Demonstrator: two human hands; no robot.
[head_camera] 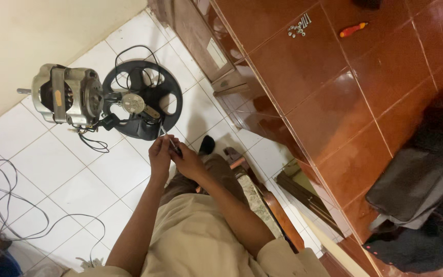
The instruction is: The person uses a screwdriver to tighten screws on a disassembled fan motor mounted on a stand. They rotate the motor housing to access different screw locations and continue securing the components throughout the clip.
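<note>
A thin metal tool (166, 136) with a dark handle was held between both hands, its bright shaft slanted up and away from the fingers. The tip was pointed toward the lower rim of a round black plastic housing (142, 100), which lay flat on the white tiles. Curved openings were cut through the housing, and a small pale round part with a tab was seated near its middle. A grey metal motor (66, 95) was laid on its side just beside the housing, at its edge, with a short shaft stuck out on the far side. Black wires were looped from the motor across the housing.
</note>
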